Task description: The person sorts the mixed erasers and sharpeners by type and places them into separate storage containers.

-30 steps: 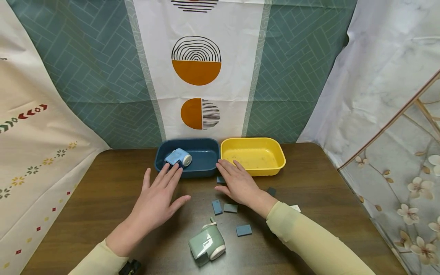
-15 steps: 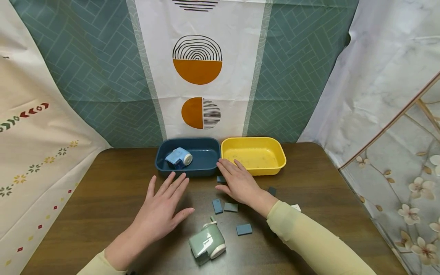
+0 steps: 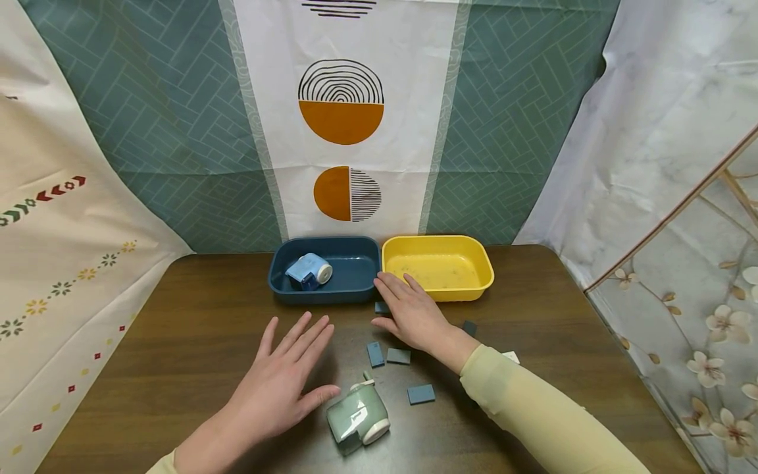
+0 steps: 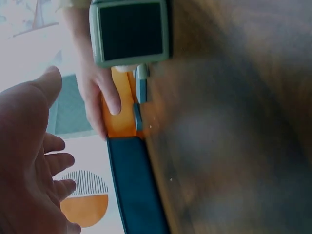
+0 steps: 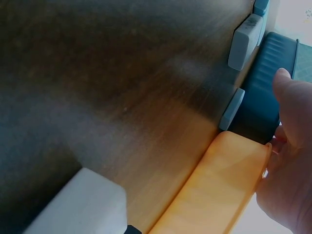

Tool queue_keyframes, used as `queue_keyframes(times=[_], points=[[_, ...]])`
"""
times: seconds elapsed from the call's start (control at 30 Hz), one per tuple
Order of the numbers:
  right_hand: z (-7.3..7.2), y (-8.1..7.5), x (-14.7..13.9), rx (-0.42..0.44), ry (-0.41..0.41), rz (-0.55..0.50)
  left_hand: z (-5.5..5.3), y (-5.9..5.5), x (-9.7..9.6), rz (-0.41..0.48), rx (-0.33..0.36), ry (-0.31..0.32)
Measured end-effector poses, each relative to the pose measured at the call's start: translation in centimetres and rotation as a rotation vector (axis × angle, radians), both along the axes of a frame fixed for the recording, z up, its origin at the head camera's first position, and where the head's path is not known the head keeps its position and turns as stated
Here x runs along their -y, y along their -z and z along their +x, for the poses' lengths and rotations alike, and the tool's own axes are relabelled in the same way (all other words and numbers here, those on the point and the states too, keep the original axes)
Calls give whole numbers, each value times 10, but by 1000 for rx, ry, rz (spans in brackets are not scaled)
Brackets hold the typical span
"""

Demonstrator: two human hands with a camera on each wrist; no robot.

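Note:
My left hand (image 3: pixel 278 392) hovers over the table with its fingers spread and holds nothing. Just right of its thumb lies a glossy green ceramic-looking, box-shaped piece (image 3: pixel 358 416) with a white round end and a small stem. In the left wrist view, its dark square opening faces the camera. My right hand (image 3: pixel 408 313) reaches to the near left corner of the yellow bin (image 3: pixel 482 286), fingers straight. In the right wrist view, its fingertips are partly hidden behind that bin's rim; I cannot tell whether they touch it. The blue bin (image 3: pixel 361 297) holds a light blue box-shaped piece (image 3: pixel 309 268).
Small blue-grey blocks lie on the table (image 3: pixel 177 342), including a block (image 3: pixel 376 354), a greyer block (image 3: pixel 399 356) and a nearer block (image 3: pixel 421 394). A dark block (image 3: pixel 469 328) and a white piece (image 3: pixel 510 357) lie by the right forearm. Curtains enclose the table.
My left hand has drawn back from the blue bin, nearer to me and slightly right, uncovering the light blue piece. The right hand has stayed at the yellow bin's corner.

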State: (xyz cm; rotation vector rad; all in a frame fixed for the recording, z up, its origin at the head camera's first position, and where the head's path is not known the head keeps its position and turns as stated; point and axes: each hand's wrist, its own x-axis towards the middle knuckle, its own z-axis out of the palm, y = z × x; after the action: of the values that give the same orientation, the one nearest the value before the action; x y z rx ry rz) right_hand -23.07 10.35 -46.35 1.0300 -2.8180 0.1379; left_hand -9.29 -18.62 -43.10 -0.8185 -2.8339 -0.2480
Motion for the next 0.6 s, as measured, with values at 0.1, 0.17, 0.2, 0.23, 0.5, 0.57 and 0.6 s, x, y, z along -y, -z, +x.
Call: queue_keyframes(times=[0.1,0.17,0.2,0.23,0.5,0.57,0.6], points=[[0,0,0,2,3,0,5,2,-1,3,-1,29],[0,0,0,-2,3,0,9,3,-2,1,-3,50],[0,0,0,0,5,-1,10,4,-2,0,2,58],[0,0,1,2,7,-1,12,4,-2,3,10,66],[1,0,1,-10,4,-3,23,7,-4,31,49,114],[1,0,1,-7,7,3,26,9,-5,34,36,131],[1,0,1,-9,6,1,27,11,-5,35,33,137]])
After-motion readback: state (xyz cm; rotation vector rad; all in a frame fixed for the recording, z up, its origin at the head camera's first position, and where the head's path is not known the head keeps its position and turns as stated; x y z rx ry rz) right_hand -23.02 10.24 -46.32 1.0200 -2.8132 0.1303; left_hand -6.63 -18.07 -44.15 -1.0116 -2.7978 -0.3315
